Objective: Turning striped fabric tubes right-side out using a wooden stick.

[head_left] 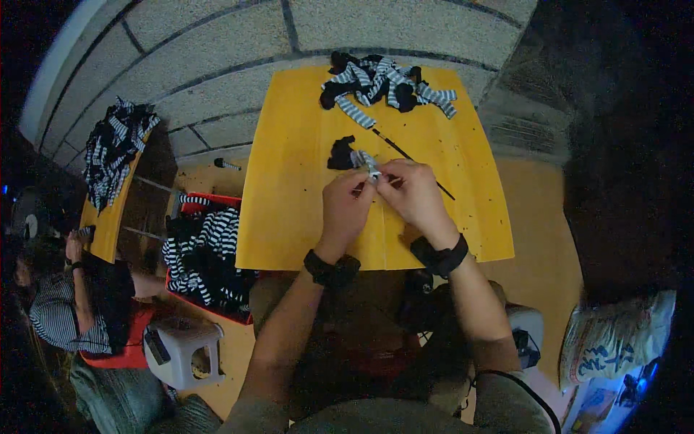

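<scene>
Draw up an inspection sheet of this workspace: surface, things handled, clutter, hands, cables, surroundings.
Surface: yellow tabletop, partly covered.
Things handled: one black-and-striped cloth piece; a heap of similar pieces lies at the far end.
Clutter: thin dark rod, lying slantwise.
Hands: left hand and right hand both pinch the cloth piece's striped end.
Cables: black cord-like line at lower right; cable or strap, cannot tell.
Surroundings: red crate of striped cloth, white stool and co-worker to the left; sack to the right.
</scene>
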### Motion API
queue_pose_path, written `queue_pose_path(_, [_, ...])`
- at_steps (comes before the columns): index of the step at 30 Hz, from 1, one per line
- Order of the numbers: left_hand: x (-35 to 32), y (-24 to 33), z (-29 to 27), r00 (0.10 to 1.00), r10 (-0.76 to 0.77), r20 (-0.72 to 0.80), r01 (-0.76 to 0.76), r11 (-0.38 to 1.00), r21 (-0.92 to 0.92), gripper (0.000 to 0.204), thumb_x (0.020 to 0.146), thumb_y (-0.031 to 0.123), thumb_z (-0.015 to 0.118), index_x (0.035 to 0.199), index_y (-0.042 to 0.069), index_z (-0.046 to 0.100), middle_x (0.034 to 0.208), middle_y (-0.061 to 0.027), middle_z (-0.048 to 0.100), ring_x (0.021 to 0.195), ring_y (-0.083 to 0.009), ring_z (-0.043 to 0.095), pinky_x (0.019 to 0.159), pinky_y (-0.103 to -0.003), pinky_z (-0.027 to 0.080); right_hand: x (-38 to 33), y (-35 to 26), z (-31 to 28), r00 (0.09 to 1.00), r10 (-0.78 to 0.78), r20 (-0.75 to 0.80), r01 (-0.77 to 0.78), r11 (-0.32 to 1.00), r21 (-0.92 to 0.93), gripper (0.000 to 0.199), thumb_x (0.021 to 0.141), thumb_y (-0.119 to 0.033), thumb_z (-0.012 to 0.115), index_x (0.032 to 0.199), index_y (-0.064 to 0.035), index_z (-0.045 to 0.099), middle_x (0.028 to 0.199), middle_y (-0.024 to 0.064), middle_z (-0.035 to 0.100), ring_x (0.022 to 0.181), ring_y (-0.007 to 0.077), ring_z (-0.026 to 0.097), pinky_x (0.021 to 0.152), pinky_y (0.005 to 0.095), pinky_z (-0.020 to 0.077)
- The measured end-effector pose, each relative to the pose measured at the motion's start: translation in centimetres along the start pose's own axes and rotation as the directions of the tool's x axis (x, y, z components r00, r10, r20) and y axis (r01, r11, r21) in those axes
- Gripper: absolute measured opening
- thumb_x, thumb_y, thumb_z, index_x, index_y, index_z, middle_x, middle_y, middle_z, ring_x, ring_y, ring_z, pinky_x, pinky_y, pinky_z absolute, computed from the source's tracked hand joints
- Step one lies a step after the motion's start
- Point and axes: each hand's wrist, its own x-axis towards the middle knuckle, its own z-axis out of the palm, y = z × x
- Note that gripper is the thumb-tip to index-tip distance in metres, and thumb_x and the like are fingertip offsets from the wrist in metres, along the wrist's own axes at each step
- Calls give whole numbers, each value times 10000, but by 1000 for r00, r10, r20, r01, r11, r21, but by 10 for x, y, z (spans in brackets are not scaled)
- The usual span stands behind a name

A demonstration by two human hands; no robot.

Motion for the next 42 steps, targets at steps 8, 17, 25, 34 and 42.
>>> queue_pose_path(8, [-1, 0, 8, 889, -426, 169, 425, 626, -654, 186, 881, 136, 613, 955, -31, 644, 924, -73, 649, 793, -154, 629, 709, -277, 532, -2, -1, 11, 992, 67, -104, -48, 983, 178, 120, 772, -90, 634, 847, -2, 668, 734, 147, 614, 651, 288, 619, 595, 342, 500])
queue_pose_path(17, [-3, -9, -4, 863, -478, 165, 467, 630, -620, 211, 898, 128, 592, 1044, -24, 596, 944, -77, 628, 825, -145, 611, 729, -301, 544, -3, 24, 22, 913, 338, 227, -392, 578, 716, 138, 839, -92, 566, 917, -10, 646, 705, 12, 565, 605, 124, 529, 530, 222, 424])
queue_pose_path(25, [-1, -17, -10, 850, -238, 470, 520, 244, -818, 247, 909, 154, 541, 1123, 31, 548, 1134, -62, 589, 1051, -180, 556, 950, -369, 431, -4, 18, 9, 729, 363, 580, -547, -199, 813, 64, 837, -95, 515, 865, -67, 565, 734, -4, 529, 634, 89, 479, 516, 205, 375])
queue_pose_path(34, [1, -21, -21, 833, -351, 428, 546, 394, -739, 114, 907, 158, 555, 994, 90, 580, 1013, 19, 602, 873, -106, 538, 819, -283, 409, -2, 10, 1, 797, 282, 535, -551, -24, 834, 79, 921, -110, 518, 966, -54, 551, 792, -1, 567, 681, 98, 559, 580, 223, 441])
queue_pose_path(42, [8, -24, -11, 837, -393, 380, 538, 472, -698, 108, 911, 147, 552, 946, 54, 593, 889, 17, 604, 789, -84, 535, 721, -240, 420, -13, 7, 9, 843, 103, 528, -502, -198, 842, 119, 948, -112, 490, 1052, -65, 524, 798, 2, 569, 634, 81, 526, 578, 190, 427])
